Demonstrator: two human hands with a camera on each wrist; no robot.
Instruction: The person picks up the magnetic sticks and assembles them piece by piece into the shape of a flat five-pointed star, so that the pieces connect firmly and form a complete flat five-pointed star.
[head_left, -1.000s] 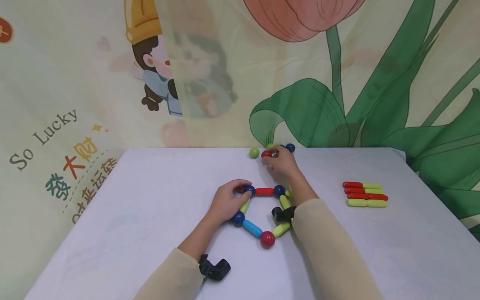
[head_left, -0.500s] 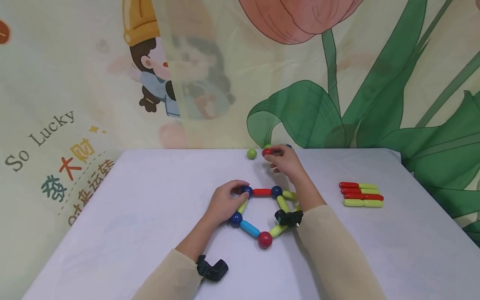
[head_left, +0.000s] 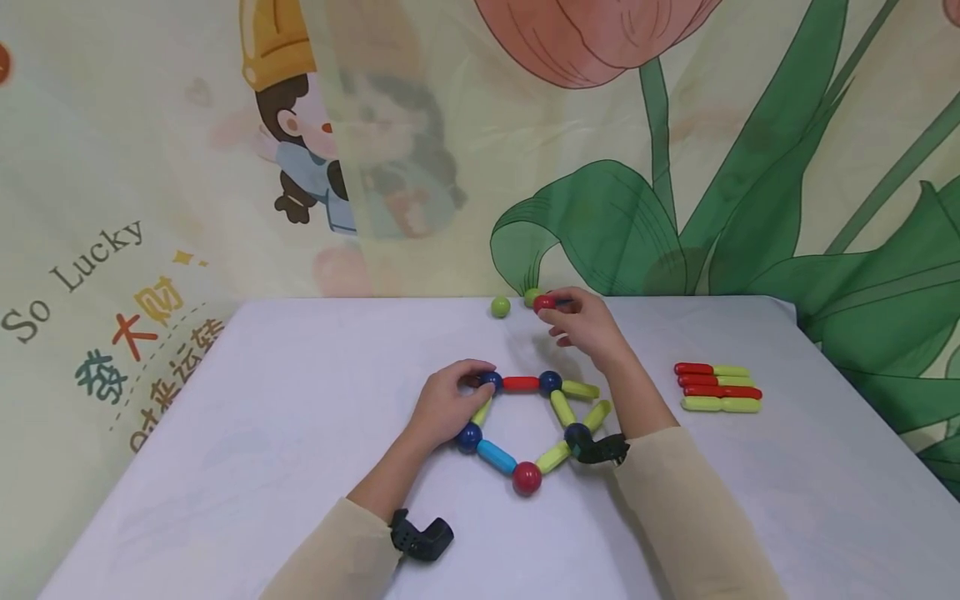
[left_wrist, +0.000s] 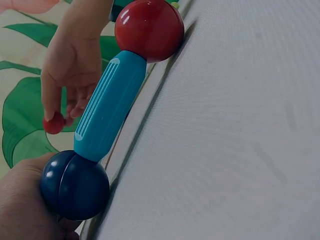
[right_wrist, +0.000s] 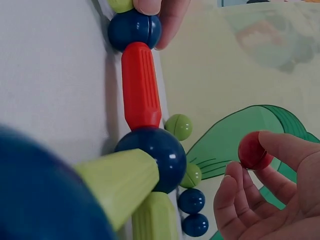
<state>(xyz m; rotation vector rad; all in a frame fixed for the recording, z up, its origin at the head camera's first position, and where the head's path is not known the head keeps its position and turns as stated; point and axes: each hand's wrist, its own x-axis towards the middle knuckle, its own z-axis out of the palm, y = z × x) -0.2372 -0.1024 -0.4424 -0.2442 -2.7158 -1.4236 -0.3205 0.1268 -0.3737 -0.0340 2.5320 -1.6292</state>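
Magnetic rods and balls form a five-sided ring on the white table, with a red rod (head_left: 521,383) at the back, a light blue rod (head_left: 497,457) and a red ball (head_left: 527,478) at the front. My left hand (head_left: 446,406) holds the dark blue ball (head_left: 491,381) at the ring's back left corner between thumb and fingers. Beyond the ring, my right hand (head_left: 592,329) pinches another red ball (right_wrist: 253,150) between thumb and fingertip. Two yellow-green rods, one of them a short rod (head_left: 581,389), stick out from the ring's right-hand blue balls with free ends.
At the table's far edge lie a green ball (head_left: 500,307), a second green ball (head_left: 532,297) and two dark blue balls (right_wrist: 194,212). Several red and yellow-green rods (head_left: 722,392) lie in a stack of rows on the right. A printed cloth hangs behind.
My right hand has drawn the red ball slightly to the right from the row of balls, and its forearm has swung right, uncovering the ring's right side. The left hand keeps its hold.
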